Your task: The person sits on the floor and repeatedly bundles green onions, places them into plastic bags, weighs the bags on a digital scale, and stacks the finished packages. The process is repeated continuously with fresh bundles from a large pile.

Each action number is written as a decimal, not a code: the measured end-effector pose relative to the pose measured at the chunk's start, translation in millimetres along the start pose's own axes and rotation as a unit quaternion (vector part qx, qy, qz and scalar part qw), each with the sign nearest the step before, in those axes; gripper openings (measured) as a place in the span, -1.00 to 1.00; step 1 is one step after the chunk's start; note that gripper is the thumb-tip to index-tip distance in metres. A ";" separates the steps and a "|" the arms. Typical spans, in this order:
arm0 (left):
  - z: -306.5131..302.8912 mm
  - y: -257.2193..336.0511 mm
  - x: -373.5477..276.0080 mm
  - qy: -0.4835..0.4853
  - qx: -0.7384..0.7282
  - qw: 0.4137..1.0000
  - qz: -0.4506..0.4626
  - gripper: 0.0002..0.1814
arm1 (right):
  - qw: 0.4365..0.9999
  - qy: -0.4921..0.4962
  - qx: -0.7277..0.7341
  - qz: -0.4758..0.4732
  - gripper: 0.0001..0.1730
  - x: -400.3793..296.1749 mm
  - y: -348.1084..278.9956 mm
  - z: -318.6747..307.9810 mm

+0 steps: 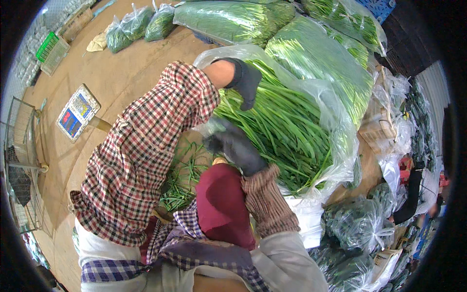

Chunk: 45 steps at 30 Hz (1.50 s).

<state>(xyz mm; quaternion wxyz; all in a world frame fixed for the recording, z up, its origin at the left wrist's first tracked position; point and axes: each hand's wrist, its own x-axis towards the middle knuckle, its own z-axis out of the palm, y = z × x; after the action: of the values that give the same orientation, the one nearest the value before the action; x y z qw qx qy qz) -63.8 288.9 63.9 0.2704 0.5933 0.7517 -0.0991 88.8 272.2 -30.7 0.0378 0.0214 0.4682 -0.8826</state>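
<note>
A large clear plastic bag [337,106] lies open before me, full of long green leaf stalks [284,127] that look like garlic chives. My left hand [246,85], in a dark glove, rests on the stalks near the bag's far left edge. Its thumb points down and its fingertips are partly hidden. Closer to me, my right hand [237,146], also gloved, is blurred by motion at the bag's near left side. Pale plastic shows by its fingertips; whether it grips this is unclear. Loose cut leaves [182,179] lie on the ground beside my knee [224,204].
Filled bags of greens [233,22] lie behind. Smaller tied bags [135,23] stand at the far left. A scale display [78,111] and wire cage [23,164] are left. Bagged greens [359,222], a plastic crate [377,124] and another person's arm [410,197] are right.
</note>
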 end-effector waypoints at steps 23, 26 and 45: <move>-35.6 8.3 -159.8 0.546 0.250 0.784 0.158 -0.84 | 0.904 0.001 -0.427 0.010 -0.75 23.5 -2.9 18.5; -27.2 8.0 -199.2 0.592 0.214 0.771 0.098 -0.83 | 0.685 -0.065 -0.722 -0.073 -0.69 65.1 28.2 67.9; 381.1 -78.1 -228.0 0.383 -0.392 0.806 -0.222 -0.46 | 0.990 0.082 0.003 0.114 -0.68 115.5 112.1 64.6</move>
<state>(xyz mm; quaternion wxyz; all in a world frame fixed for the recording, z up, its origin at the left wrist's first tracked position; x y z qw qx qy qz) 6.7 -102.8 -147.9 0.1408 0.2434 0.8803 0.3821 -16.7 150.7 -95.4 0.0992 0.1469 0.4617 -0.8691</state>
